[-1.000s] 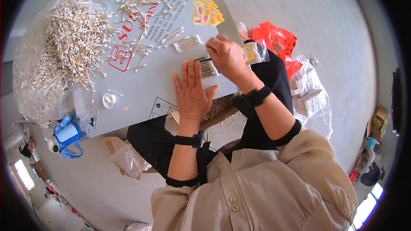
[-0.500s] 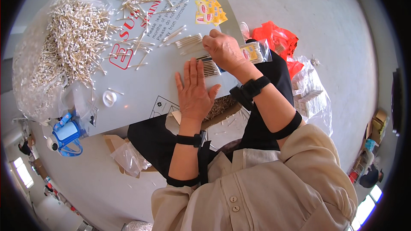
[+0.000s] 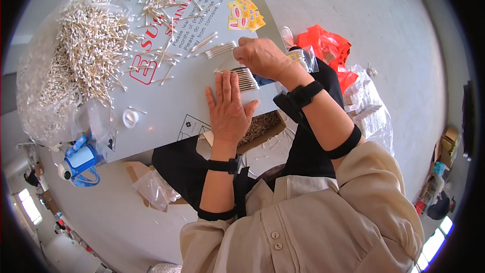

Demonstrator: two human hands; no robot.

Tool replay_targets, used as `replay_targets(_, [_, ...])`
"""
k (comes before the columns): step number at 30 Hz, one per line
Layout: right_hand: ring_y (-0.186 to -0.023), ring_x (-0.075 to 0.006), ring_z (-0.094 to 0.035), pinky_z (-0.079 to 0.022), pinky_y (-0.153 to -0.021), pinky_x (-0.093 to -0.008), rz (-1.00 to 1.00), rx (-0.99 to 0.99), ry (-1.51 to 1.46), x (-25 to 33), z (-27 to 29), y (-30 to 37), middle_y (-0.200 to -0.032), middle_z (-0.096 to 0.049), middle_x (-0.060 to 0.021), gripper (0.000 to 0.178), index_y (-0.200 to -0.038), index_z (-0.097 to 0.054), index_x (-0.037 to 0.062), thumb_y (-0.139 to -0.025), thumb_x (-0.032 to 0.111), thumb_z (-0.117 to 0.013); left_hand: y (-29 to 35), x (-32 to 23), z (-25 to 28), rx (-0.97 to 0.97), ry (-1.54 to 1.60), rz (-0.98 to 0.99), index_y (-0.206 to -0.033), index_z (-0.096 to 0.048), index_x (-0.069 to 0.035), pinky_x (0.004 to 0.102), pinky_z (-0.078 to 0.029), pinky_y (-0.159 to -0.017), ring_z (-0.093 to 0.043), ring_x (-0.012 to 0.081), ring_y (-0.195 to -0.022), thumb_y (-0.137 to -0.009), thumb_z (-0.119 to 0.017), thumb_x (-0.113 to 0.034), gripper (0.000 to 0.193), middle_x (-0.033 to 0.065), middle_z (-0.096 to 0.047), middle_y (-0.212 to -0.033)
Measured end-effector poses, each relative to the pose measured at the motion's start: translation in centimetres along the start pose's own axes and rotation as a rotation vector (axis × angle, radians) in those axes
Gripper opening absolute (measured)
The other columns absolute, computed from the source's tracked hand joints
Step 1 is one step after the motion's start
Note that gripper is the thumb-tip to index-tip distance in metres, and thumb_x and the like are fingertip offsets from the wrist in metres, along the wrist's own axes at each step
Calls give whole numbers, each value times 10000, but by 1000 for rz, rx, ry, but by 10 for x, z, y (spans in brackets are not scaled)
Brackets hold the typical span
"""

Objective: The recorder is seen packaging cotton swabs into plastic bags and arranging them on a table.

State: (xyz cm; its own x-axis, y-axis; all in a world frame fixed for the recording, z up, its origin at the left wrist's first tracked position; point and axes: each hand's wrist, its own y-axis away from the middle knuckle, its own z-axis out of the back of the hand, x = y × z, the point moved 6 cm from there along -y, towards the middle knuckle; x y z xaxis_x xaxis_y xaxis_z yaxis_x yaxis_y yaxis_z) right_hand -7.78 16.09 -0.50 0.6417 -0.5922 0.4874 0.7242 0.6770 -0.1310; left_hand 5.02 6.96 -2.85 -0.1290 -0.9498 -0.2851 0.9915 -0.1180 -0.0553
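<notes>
My left hand [image 3: 230, 114] lies flat on the table's near part, fingers stretched out and fingertips at the left end of a neat row of cotton swabs [image 3: 246, 79]. Just above that row, my right hand [image 3: 263, 58] is closed with its thumb and fingers pinched together; what they hold, if anything, is hidden. A smaller group of cotton swabs [image 3: 221, 50] lies to the left of the right fingertips. Partly behind the right wrist is a clear packet of swabs with a yellow card [image 3: 299, 58]. Several yellow printed cards [image 3: 245, 15] are piled farther off.
A clear bag [image 3: 38, 108] spills a large heap of swabs [image 3: 93, 40] at the left. Loose swabs [image 3: 164, 0] are scattered behind. Near the front edge sit a small white round container [image 3: 130, 118] and a blue bottle [image 3: 79, 162]. An open carton [image 3: 262, 132] stands below the edge.
My right hand has shifted slightly left and down, closer to the swab row. The left hand stays flat in place.
</notes>
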Motion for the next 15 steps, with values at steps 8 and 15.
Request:
replay_targets(8, [-815, -321, -642, -526, -696, -413, 75, -84, 39, 4, -17, -24, -870, -582, -104, 75, -824, -612, 47, -819, 109, -653, 0, 1, -3, 9, -23, 2, -1513, -256, -34, 541, -132, -1177, -209, 308, -1472, -882, -601, -483, 848, 124, -255, -1579])
replay_targets(15, [-785, -323, -641, -525, -672, -405, -46, -263, 34, -5, -3, -12, -872, -587, -128, 92, -842, -601, 21, -835, 101, -646, 0, 1, -3, -13, -16, -5, -1513, -254, -30, 542, -128, -1176, -221, 312, -1468, -895, -564, -508, 841, 126, -259, -1580])
